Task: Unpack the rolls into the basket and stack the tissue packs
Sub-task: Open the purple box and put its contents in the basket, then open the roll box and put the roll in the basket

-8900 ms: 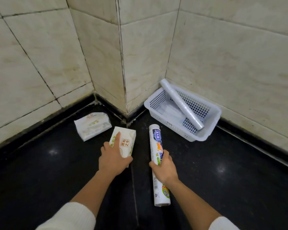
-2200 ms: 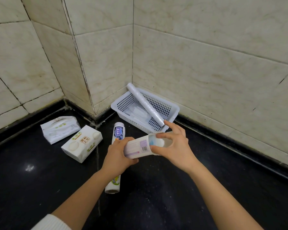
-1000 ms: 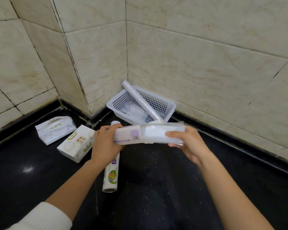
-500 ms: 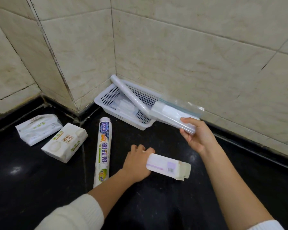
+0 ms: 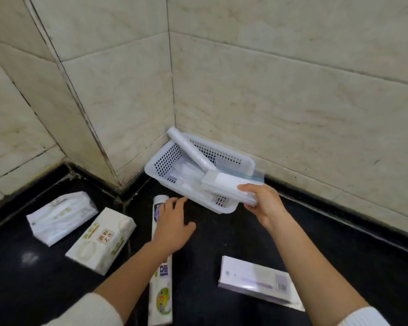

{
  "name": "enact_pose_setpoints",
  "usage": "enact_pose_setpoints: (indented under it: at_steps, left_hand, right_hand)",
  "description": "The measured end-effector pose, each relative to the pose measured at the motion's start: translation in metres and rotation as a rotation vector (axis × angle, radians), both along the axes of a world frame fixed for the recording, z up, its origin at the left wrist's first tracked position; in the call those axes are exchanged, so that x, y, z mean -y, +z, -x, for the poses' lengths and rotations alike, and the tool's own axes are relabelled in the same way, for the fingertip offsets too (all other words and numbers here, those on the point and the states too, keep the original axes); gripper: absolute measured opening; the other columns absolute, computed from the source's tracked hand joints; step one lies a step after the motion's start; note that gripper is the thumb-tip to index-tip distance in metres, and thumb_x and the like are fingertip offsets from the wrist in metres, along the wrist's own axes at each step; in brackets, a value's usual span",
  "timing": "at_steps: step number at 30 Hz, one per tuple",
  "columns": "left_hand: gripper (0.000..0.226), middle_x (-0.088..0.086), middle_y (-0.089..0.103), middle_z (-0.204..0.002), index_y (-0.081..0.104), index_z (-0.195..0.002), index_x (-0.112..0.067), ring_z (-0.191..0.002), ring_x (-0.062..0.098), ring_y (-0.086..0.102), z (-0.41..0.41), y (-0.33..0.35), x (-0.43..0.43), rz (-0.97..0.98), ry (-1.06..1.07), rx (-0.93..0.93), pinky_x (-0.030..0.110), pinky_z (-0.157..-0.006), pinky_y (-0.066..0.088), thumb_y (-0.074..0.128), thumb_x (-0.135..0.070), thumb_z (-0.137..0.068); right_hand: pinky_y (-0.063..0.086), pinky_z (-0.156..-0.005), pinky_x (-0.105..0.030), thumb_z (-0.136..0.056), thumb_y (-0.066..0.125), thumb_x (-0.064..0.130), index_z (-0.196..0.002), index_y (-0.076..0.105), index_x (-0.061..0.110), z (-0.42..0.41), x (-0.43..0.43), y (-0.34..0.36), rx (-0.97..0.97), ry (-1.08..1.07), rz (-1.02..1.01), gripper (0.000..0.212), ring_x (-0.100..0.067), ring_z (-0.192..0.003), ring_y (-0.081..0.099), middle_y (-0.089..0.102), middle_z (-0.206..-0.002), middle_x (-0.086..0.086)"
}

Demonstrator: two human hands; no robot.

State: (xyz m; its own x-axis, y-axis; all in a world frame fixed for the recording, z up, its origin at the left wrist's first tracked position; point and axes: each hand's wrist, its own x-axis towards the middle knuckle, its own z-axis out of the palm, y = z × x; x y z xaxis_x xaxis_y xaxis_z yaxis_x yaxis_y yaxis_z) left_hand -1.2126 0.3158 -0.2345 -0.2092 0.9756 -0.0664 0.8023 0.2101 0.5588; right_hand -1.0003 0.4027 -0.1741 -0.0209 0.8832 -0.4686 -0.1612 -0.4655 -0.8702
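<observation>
A white perforated basket stands on the black floor in the wall corner, with a clear film roll leaning across it. My right hand grips a clear-wrapped white roll pack over the basket's near right corner. My left hand hovers open, fingers spread, over a printed wrapped roll lying on the floor. The empty purple-and-white box lies on the floor at the lower right. Two tissue packs lie side by side at the left: a soft white one and a boxy one.
Tiled walls close the corner behind the basket, with a protruding tiled edge at the left. The black floor stretches to the right of my right arm. More white wrapped items lie inside the basket.
My left hand let go of the empty box, which now lies on the floor, and moved over the printed roll. My right hand brought the unwrapped pack down to the basket.
</observation>
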Motion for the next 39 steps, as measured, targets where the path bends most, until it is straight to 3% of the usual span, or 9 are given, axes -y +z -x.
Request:
enact_pose_setpoints:
  at_steps: [5,8,14,17,23,26,28,33,39]
  left_hand:
    - [0.077,0.009,0.024,-0.153,0.023,-0.148,-0.015,-0.141,0.025,0.016,0.034,-0.003,-0.039,-0.045,-0.016,-0.008,0.039,-0.115,0.024,0.063,-0.028,-0.083]
    - [0.076,0.006,0.015,-0.159,0.019,-0.15,-0.016,-0.146,0.022,0.009,0.04,-0.012,-0.052,-0.029,-0.087,-0.082,0.042,-0.118,0.02,0.058,-0.031,-0.085]
    - [0.076,0.004,0.003,-0.162,0.014,-0.151,-0.018,-0.148,0.023,-0.01,0.039,-0.032,-0.058,-0.008,-0.16,-0.205,0.042,-0.119,0.01,0.053,-0.032,-0.087]
    - [0.079,0.004,-0.001,-0.162,0.009,-0.152,-0.019,-0.147,0.022,-0.014,0.034,-0.034,-0.058,-0.004,-0.147,-0.191,0.041,-0.118,0.009,0.053,-0.033,-0.087]
    - [0.069,0.004,0.015,-0.158,0.027,-0.147,-0.02,-0.145,0.018,0.006,0.039,-0.014,-0.047,-0.143,-0.066,0.036,0.033,-0.116,0.014,0.059,-0.025,-0.086]
    - [0.056,0.002,0.037,-0.145,0.045,-0.136,-0.023,-0.133,0.014,0.028,0.05,0.001,-0.022,-0.278,0.092,0.182,0.026,-0.108,0.024,0.063,-0.016,-0.084]
    - [0.047,-0.003,0.049,-0.128,0.053,-0.128,-0.024,-0.119,0.013,0.044,0.062,0.004,0.005,-0.312,0.228,0.243,0.028,-0.101,0.033,0.063,-0.014,-0.083]
    - [0.033,-0.004,0.062,-0.112,0.061,-0.117,-0.021,-0.102,0.014,0.059,0.066,-0.026,0.095,-0.104,0.412,0.477,0.03,-0.088,0.047,0.061,-0.01,-0.086]
    - [0.033,-0.003,0.067,-0.108,0.062,-0.12,-0.017,-0.093,0.008,0.064,0.051,-0.06,0.146,0.153,0.431,0.64,0.024,-0.082,0.049,0.062,-0.017,-0.088]
  right_hand:
    - [0.056,-0.075,-0.039,-0.069,0.08,0.009,-0.093,0.066,0.01,0.056,-0.039,-0.016,0.214,0.07,-0.026,0.027,-0.025,-0.089,0.067,0.071,-0.098,-0.01]
    - [0.055,-0.088,-0.045,-0.071,0.08,0.007,-0.101,0.066,0.004,0.07,-0.057,-0.032,0.351,0.2,-0.011,0.034,-0.028,-0.092,0.067,0.071,-0.099,-0.014]
    - [0.046,-0.071,-0.028,-0.078,0.071,0.018,-0.107,0.069,0.01,0.069,-0.08,-0.041,1.129,0.816,-0.275,0.03,-0.019,-0.082,0.059,0.067,-0.1,-0.004]
    - [0.044,-0.069,-0.027,-0.082,0.066,0.023,-0.114,0.065,0.016,0.071,-0.08,-0.039,1.314,1.001,-0.358,0.033,-0.021,-0.09,0.061,0.066,-0.106,-0.004]
    - [0.051,-0.079,-0.032,-0.084,0.065,0.027,-0.128,0.059,0.014,0.07,-0.063,-0.018,1.275,0.874,-0.539,0.046,-0.026,-0.1,0.062,0.062,-0.119,-0.009]
    - [0.049,-0.089,-0.034,-0.084,0.066,0.026,-0.123,0.062,0.014,0.072,-0.04,-0.002,1.062,0.757,-0.588,0.041,-0.024,-0.106,0.061,0.063,-0.121,-0.006]
    - [0.045,-0.085,-0.028,-0.083,0.066,0.027,-0.115,0.066,0.017,0.08,-0.017,0.005,0.929,0.701,-0.605,0.033,-0.015,-0.099,0.059,0.065,-0.111,0.002]
    - [0.046,-0.071,-0.027,-0.081,0.066,0.018,-0.091,0.068,0.012,0.11,0.06,-0.018,0.78,0.784,-0.565,0.012,-0.019,-0.079,0.061,0.067,-0.085,-0.001]
    - [0.051,-0.09,-0.039,-0.089,0.059,0.02,-0.117,0.06,0.006,0.138,0.122,-0.077,0.909,0.864,-0.38,0.032,-0.031,-0.104,0.062,0.062,-0.117,-0.017]
